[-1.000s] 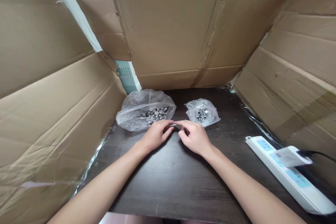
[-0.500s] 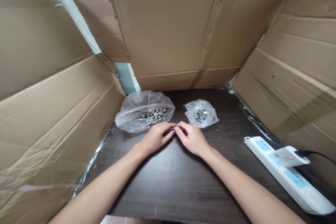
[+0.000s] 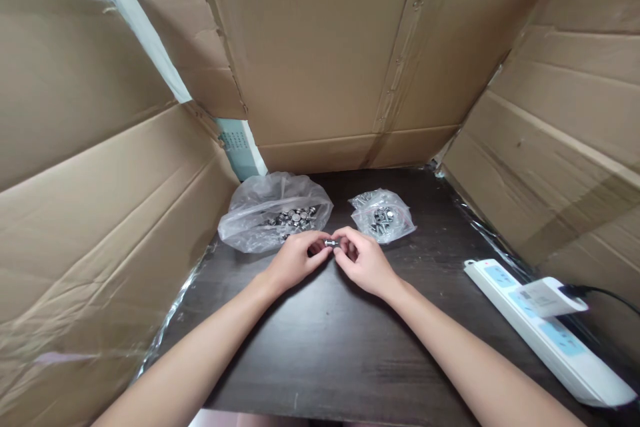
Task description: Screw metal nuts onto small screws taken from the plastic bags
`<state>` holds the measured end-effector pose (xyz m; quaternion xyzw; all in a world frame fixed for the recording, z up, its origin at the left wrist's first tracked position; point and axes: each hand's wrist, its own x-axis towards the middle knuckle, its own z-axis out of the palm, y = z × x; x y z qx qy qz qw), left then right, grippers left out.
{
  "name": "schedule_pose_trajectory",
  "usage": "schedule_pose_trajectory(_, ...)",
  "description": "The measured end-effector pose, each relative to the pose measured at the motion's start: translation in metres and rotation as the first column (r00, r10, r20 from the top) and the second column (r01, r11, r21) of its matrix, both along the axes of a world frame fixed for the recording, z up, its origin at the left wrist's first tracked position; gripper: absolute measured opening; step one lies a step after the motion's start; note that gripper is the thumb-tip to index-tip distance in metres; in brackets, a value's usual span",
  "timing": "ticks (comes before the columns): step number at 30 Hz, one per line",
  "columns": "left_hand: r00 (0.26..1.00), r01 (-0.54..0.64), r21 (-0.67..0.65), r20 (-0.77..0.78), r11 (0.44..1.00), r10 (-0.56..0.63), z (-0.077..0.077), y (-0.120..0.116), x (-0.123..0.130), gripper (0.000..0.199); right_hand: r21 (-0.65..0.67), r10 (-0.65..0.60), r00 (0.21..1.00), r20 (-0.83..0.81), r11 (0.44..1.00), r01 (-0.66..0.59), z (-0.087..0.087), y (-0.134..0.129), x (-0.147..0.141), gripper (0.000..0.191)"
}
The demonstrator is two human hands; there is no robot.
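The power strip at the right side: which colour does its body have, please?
The power strip is white, seen in the head view.

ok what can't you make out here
Head view:
small metal part: detail too small, ends covered by left hand and right hand
large bag: contents partly hidden by its cloudy folds
power strip: partly covered by white adapter
forearms: cut off by bottom edge

No legible text, print on white adapter (image 3: 554, 297) too small to read
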<state>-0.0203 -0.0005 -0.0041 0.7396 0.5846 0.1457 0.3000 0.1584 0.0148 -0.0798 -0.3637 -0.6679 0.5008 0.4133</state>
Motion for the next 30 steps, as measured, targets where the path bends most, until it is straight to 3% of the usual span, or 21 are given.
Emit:
schedule_pose_trajectory(8, 1.0, 0.003, -0.006, 0.008, 1.0, -0.003, -0.001, 0.0, -0.001, 0.018, 0.013, -0.111, 0.993, 0.042, 0.994, 0.111, 0.003, 0.003, 0.002, 0.015)
schedule_pose_trajectory(14, 0.999, -0.006, 0.009, -0.049, 1.0, 0.007, 0.0, 0.002, -0.003, 0.017, 0.083, -0.085, 0.992, -0.09, 0.992, 0.092, 0.004, 0.004, 0.004, 0.025)
schedule_pose_trajectory(18, 0.999, -0.002, 0.032, -0.049, 0.999, 0.003, -0.001, 0.002, -0.004, 0.018, 0.172, -0.119, 0.992, 0.048, 0.979, 0.109, 0.007, 0.002, 0.006, 0.038)
schedule_pose_trajectory(23, 0.999, -0.015, 0.027, -0.045, 1.0, 0.017, -0.002, 0.002, -0.005, 0.018, 0.286, -0.125, 0.991, 0.038, 0.952, 0.109, 0.012, -0.001, 0.008, 0.025)
schedule_pose_trajectory(27, 0.999, -0.018, 0.032, -0.051, 0.999, 0.019, -0.002, 0.003, -0.005, 0.018, 0.273, -0.111, 0.979, 0.171, 0.96, 0.062, 0.014, 0.0, 0.009, 0.045)
schedule_pose_trajectory(30, 0.998, -0.022, 0.014, -0.054, 1.0, 0.023, -0.002, 0.003, -0.005, 0.017, 0.307, -0.11, 0.98, 0.168, 0.95, 0.054, 0.015, -0.001, 0.01, 0.028)
